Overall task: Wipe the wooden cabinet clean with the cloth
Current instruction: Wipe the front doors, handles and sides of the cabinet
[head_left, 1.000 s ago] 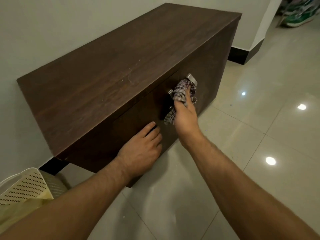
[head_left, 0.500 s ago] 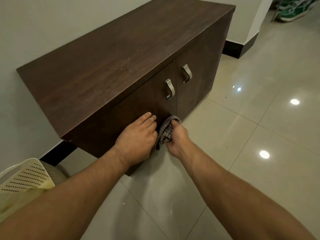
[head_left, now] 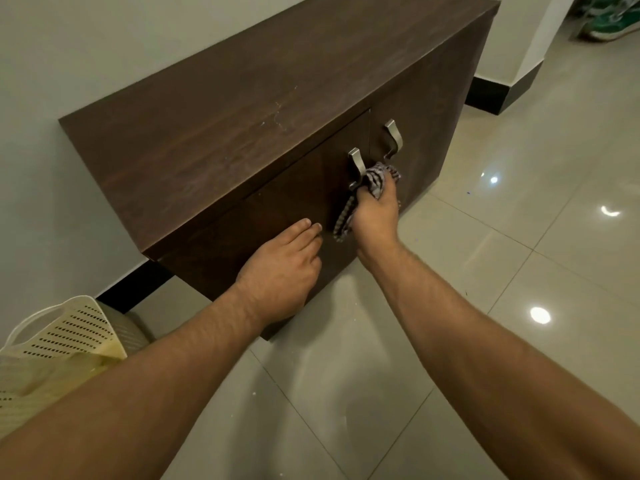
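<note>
A dark brown wooden cabinet (head_left: 242, 109) stands against the wall, with two doors and two metal handles (head_left: 394, 136). My right hand (head_left: 375, 211) grips a checked cloth (head_left: 375, 178) and presses it to the door front at the bottom of the left handle (head_left: 356, 164). A strip of the cloth hangs down beside my wrist. My left hand (head_left: 280, 271) lies flat with straight fingers against the left door, lower down. Pale scuff marks show on the cabinet top.
A cream perforated plastic basket (head_left: 62, 334) sits on the floor at the lower left, close to my left forearm. Glossy beige tiles (head_left: 519, 271) cover the floor to the right. Green shoes (head_left: 609, 26) lie at the far top right beyond a wall corner.
My right hand with the cloth went down from the handles to the door's lower edge, then came back up to the left handle. My left hand stayed on the door.
</note>
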